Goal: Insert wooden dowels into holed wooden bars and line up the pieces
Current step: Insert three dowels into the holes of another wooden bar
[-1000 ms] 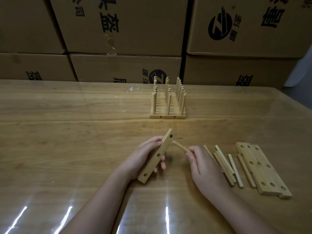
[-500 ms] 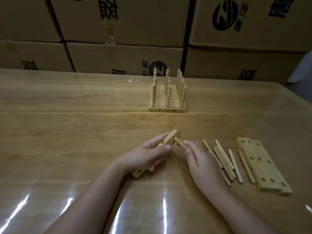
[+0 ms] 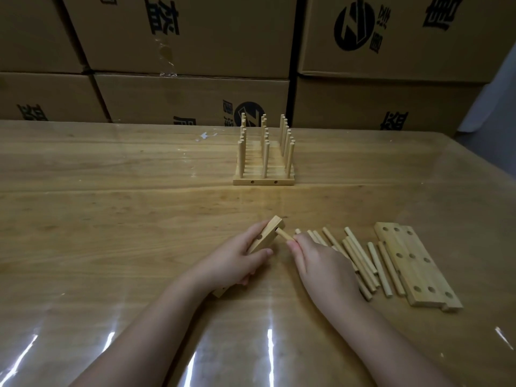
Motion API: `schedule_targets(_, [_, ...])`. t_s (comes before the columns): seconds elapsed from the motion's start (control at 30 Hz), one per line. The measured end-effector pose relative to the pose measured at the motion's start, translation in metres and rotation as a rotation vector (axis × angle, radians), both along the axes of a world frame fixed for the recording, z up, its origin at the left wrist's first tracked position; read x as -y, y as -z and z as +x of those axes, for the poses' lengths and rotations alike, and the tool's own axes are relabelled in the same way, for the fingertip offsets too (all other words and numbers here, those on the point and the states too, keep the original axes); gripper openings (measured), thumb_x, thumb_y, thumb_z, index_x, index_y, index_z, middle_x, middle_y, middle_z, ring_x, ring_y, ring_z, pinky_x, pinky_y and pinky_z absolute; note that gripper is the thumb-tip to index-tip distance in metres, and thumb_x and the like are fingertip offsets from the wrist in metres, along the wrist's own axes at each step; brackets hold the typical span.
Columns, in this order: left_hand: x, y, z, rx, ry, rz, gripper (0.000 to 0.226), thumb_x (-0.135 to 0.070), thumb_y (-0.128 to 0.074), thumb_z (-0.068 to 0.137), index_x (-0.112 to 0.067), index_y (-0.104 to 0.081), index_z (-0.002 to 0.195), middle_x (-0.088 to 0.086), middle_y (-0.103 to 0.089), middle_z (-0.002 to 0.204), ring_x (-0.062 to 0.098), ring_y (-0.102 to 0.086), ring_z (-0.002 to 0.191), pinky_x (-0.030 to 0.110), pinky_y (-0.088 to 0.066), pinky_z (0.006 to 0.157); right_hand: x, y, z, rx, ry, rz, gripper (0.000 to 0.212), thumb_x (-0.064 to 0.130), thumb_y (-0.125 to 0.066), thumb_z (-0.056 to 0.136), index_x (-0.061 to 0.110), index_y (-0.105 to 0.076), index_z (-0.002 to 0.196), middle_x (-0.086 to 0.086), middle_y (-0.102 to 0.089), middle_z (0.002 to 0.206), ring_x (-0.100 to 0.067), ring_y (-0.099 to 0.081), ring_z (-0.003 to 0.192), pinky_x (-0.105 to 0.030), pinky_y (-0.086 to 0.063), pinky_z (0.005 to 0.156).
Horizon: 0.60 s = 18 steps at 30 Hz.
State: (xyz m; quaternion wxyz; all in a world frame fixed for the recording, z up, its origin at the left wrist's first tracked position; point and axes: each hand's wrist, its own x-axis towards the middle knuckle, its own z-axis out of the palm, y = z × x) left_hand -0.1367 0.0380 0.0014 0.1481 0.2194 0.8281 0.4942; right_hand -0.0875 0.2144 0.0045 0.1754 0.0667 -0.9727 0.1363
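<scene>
My left hand (image 3: 236, 259) grips a holed wooden bar (image 3: 266, 236), tilted on its edge on the table, its near end hidden under the hand. My right hand (image 3: 321, 261) pinches a short wooden dowel (image 3: 283, 234) whose tip sits at the far hole of the bar. Several loose dowels (image 3: 360, 256) lie on the table just right of my right hand. Beside them lie flat bars with holes (image 3: 413, 263). Farther back stand finished bars with upright dowels (image 3: 264, 163), lined up in a row.
Stacked cardboard boxes (image 3: 195, 88) wall off the far edge of the wooden table (image 3: 111, 219). A glossy clear sheet covers the tabletop and shows glare near the front edge.
The bar has been lowered and tilted flatter in my left hand. My right hand has brought the dowel's tip to the bar's far hole.
</scene>
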Motion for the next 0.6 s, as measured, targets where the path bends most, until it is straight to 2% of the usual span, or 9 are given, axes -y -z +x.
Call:
schedule_targets(0.07, [-0.001,-0.001,0.001,-0.028,-0.009,-0.042,0.052,-0.024,-0.055,0.095,-0.066,-0.031,0.115,-0.014,-0.053,0.057,0.003,-0.049,0.043,0.019,-0.042,0.043,-0.001,-0.001,0.0,-0.009,-0.006,0.009,0.035,0.044,-0.03,0.095,0.021,-0.057,0.095,0.006,-0.053,0.057,-0.017,-0.048,0.048,-0.025,-0.016,0.039])
schedule_targets(0.13, [-0.003,-0.001,0.003,-0.053,-0.018,-0.077,0.052,-0.023,-0.055,0.095,-0.064,-0.03,0.117,-0.018,-0.054,0.063,0.004,-0.051,0.046,0.019,-0.043,0.043,-0.002,0.0,0.001,-0.012,-0.007,0.021,0.038,0.045,-0.026,0.094,0.022,-0.056,0.095,0.007,-0.049,0.058,-0.015,-0.044,0.048,-0.027,-0.022,0.041])
schedule_targets(0.23, [-0.005,-0.002,0.004,-0.076,-0.029,-0.129,0.05,-0.023,-0.054,0.095,-0.058,-0.033,0.124,-0.015,-0.055,0.073,0.007,-0.054,0.05,0.019,-0.046,0.044,0.0,-0.001,0.003,-0.017,0.015,0.042,0.041,0.045,-0.021,0.094,0.022,-0.055,0.097,0.006,-0.055,0.061,-0.018,-0.052,0.052,-0.027,-0.028,0.045])
schedule_targets(0.3, [-0.006,-0.002,0.005,-0.09,-0.033,-0.183,0.051,-0.025,-0.053,0.095,-0.046,-0.032,0.137,-0.012,-0.056,0.08,0.013,-0.057,0.054,0.019,-0.048,0.046,0.001,-0.002,0.004,-0.03,0.037,0.077,0.04,0.045,-0.022,0.095,0.022,-0.055,0.099,0.005,-0.058,0.063,-0.019,-0.054,0.053,-0.027,-0.024,0.043])
schedule_targets(0.43, [-0.009,-0.006,0.006,-0.128,-0.028,-0.264,0.051,-0.026,-0.05,0.096,-0.037,-0.028,0.141,-0.012,-0.056,0.084,0.012,-0.058,0.05,0.016,-0.046,0.047,0.004,-0.005,0.007,-0.045,0.077,0.168,0.041,0.045,-0.019,0.095,0.024,-0.054,0.102,0.008,-0.049,0.06,-0.014,-0.041,0.049,-0.024,-0.013,0.038])
schedule_targets(0.53, [-0.011,-0.01,0.008,-0.149,-0.033,-0.32,0.053,-0.026,-0.049,0.097,-0.035,-0.025,0.144,-0.006,-0.057,0.088,0.014,-0.059,0.054,0.016,-0.046,0.049,0.005,-0.004,0.007,-0.029,0.082,0.189,0.041,0.045,-0.017,0.096,0.024,-0.052,0.104,0.008,-0.051,0.062,-0.014,-0.043,0.051,-0.025,-0.014,0.038])
schedule_targets(0.6, [-0.012,-0.012,0.01,-0.172,-0.031,-0.349,0.053,-0.026,-0.048,0.098,-0.032,-0.025,0.145,-0.002,-0.059,0.092,0.013,-0.058,0.054,0.017,-0.045,0.051,0.005,-0.003,0.007,-0.019,0.082,0.191,0.04,0.044,-0.018,0.096,0.024,-0.051,0.104,0.007,-0.056,0.064,-0.016,-0.05,0.053,-0.025,-0.014,0.039])
